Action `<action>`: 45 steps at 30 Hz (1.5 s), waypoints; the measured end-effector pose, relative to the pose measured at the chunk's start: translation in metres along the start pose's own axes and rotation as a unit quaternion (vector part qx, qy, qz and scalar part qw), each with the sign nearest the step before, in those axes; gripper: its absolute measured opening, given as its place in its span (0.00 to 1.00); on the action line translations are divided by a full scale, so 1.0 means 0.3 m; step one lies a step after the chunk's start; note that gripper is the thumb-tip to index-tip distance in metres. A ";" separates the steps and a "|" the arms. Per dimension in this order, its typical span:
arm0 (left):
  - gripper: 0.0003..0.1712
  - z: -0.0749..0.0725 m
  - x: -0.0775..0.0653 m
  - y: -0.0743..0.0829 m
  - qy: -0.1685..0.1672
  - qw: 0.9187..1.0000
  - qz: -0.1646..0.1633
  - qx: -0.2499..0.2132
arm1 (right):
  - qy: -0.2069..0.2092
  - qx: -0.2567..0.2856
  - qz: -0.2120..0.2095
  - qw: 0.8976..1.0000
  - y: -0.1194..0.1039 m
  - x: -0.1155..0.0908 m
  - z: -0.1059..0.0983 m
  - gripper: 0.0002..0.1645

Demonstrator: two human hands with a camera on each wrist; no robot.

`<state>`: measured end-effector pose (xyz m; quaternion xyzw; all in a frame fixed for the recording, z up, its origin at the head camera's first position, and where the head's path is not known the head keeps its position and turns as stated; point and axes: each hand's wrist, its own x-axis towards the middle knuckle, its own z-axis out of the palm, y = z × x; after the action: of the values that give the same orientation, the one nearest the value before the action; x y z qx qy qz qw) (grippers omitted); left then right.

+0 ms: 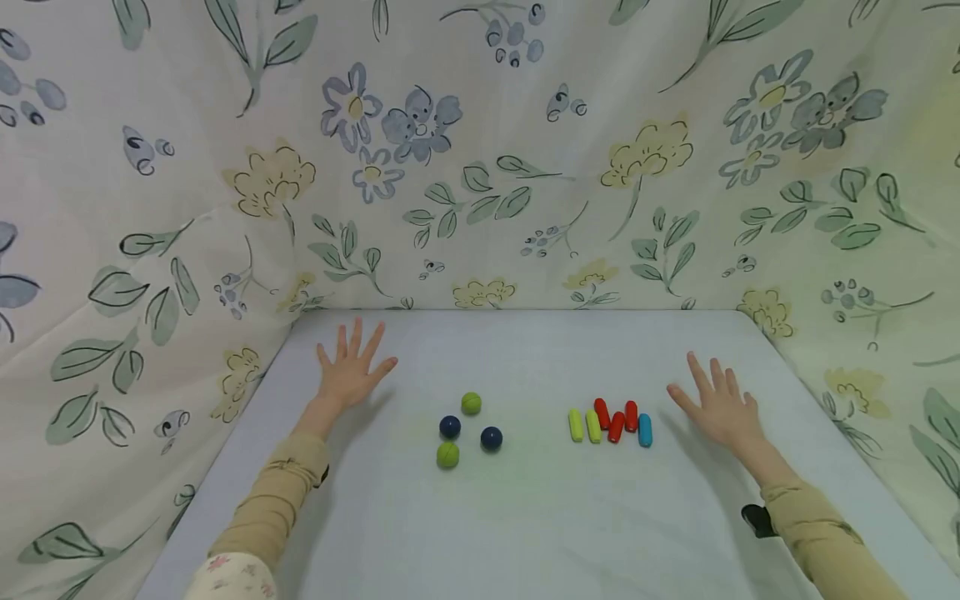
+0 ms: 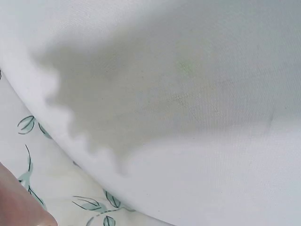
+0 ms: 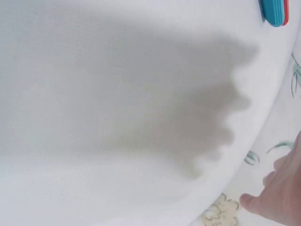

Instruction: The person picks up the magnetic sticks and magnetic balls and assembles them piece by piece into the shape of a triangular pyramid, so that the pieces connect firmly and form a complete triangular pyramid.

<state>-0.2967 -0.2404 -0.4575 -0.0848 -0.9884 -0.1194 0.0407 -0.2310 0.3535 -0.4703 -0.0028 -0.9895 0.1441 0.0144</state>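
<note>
My left hand (image 1: 348, 375) is held over the left side of the white table, fingers spread and holding nothing. To its right lie two green balls (image 1: 447, 455) and two dark blue balls (image 1: 491, 439), grouped loosely. Over the right side hovers my right hand (image 1: 723, 410), also spread and bare. Left of it sits a row of small rounded sticks: two yellow-green sticks (image 1: 576, 425), three red sticks (image 1: 616, 427) and one blue stick (image 1: 645, 431), the nearest to that hand. In the right wrist view the blue stick (image 3: 273, 12) shows at the top corner.
The white tabletop (image 1: 525, 517) ends at a back edge against a flower-patterned cloth (image 1: 465, 250), which also hangs along both sides. Shadows of both hands fall on the surface. A dark band (image 1: 759, 521) shows at the right wrist.
</note>
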 end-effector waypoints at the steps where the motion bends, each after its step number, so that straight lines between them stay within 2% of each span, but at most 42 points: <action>1: 0.44 0.001 0.000 0.005 -0.001 1.000 0.003 0.001 | -0.002 0.002 -0.001 1.000 -0.004 -0.002 0.003 0.50; 12: 0.43 0.003 -0.004 0.074 -0.004 0.999 0.037 -0.011 | -0.044 0.040 -0.012 0.998 -0.053 -0.032 0.016 0.51; 23: 0.42 0.007 -0.012 0.141 -0.005 0.997 0.070 -0.024 | -0.078 0.142 -0.030 0.986 -0.120 -0.044 0.017 0.51; 34: 0.41 0.018 -0.025 0.231 -0.015 0.993 0.112 -0.034 | -0.086 0.167 0.015 0.982 -0.171 -0.084 0.023 0.43; 38: 0.41 0.025 -0.030 0.268 -0.024 0.991 0.127 -0.040 | -0.088 0.183 0.018 0.979 -0.179 -0.092 0.023 0.39; 45: 0.40 0.027 -0.050 0.325 -0.046 0.979 0.170 -0.097 | -0.097 0.207 0.029 0.973 -0.180 -0.103 0.038 0.38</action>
<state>-0.2653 -0.1476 -0.4446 -0.2608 -0.9439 -0.2023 0.0062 -0.2004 0.2981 -0.4667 -0.0146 -0.9343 0.3458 -0.0859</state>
